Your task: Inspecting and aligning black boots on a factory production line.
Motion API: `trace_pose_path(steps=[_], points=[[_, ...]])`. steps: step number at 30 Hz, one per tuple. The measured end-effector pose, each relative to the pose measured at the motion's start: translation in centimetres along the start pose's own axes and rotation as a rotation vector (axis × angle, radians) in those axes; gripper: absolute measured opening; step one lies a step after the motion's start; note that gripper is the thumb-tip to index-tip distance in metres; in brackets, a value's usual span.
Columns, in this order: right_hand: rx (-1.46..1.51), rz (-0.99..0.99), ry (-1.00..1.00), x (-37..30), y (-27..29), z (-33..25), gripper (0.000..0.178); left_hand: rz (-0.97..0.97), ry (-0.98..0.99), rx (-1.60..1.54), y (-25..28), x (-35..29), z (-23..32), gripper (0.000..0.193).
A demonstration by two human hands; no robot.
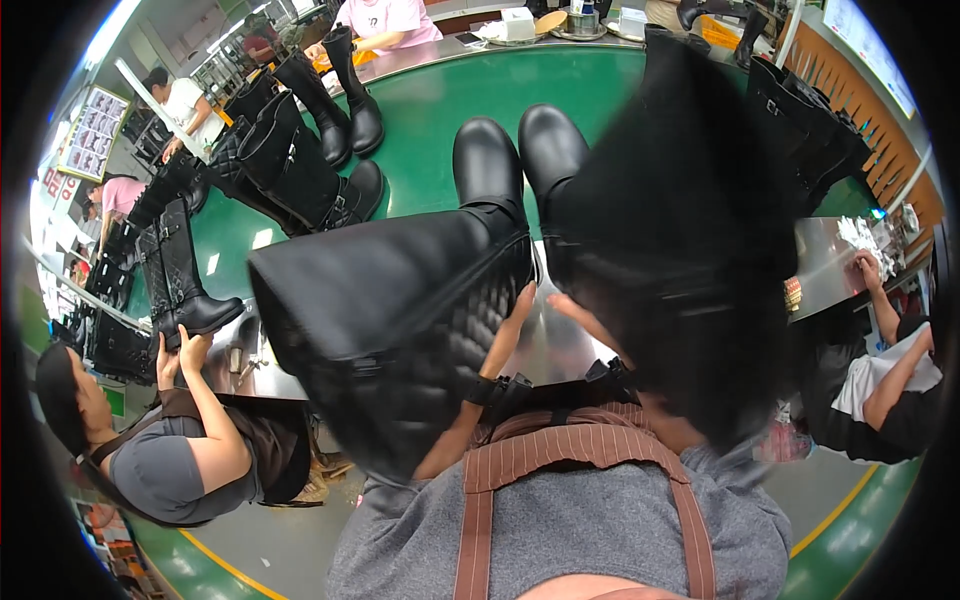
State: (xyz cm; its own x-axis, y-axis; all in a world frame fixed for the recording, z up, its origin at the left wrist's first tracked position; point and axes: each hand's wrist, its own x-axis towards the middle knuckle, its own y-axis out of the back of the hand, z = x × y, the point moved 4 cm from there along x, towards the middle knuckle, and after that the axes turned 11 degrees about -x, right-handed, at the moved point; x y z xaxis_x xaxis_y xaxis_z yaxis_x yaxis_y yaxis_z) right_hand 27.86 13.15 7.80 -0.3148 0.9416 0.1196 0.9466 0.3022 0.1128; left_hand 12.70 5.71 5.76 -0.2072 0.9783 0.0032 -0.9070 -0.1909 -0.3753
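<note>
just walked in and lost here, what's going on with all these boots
A person in a striped apron holds two tall black boots, one per hand, toes pointing away over a green conveyor belt. The left hand grips the quilted boot; the right hand grips the blurred boot. More black boots stand on the belt, and a co-worker's hand touches another boot.

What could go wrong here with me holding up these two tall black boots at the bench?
The right boot is blurred, so it seems to be moving; it might knock the left boot. Both shafts hide most of your left hand and right hand, so grip is hard to judge and a boot could slip onto the metal bench.
</note>
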Motion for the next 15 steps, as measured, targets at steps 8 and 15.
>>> trace_pose_path(steps=[8,15], points=[[-0.623,0.085,0.447,-1.9,-0.2,-2.8,0.045,0.194,-0.419,0.295,2.0,-0.2,1.8,0.043],[0.547,-0.045,-0.214,-2.1,4.8,1.6,0.033,0.279,-0.15,0.329,6.7,-1.3,1.7,0.051]])
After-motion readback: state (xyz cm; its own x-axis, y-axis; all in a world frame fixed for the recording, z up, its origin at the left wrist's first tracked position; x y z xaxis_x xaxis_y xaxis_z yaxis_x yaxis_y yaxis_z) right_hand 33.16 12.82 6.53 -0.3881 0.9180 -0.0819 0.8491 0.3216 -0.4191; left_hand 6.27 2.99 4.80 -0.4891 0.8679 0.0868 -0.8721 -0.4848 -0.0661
